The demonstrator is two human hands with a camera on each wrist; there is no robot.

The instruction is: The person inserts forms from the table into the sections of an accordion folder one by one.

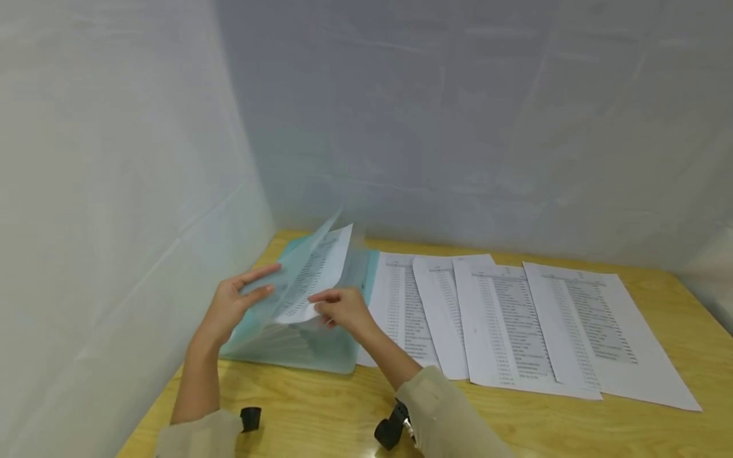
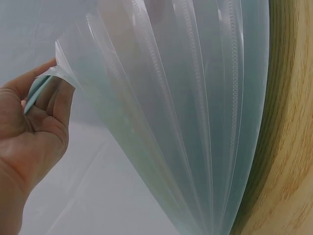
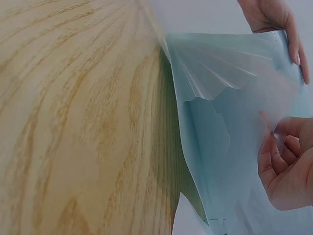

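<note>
A pale green display folder (image 1: 321,343) lies at the left end of the wooden desk (image 1: 321,413), its clear plastic sleeves (image 2: 186,122) fanned upward. A printed sheet (image 1: 315,273) stands partly inside one raised sleeve. The left hand (image 1: 231,305) holds the sleeves up and apart, thumb and fingers closed on their top edge, apparently to keep the pocket open. The right hand (image 1: 343,310), just right of the sheet, pinches its lower edge, fingers curled, seemingly guiding it in the pocket. Right of the folder, four more printed sheets (image 1: 504,318) lie flat in an overlapping row, within easy reach. White screens (image 1: 114,191) enclose the desk behind and left of the folder.
</note>
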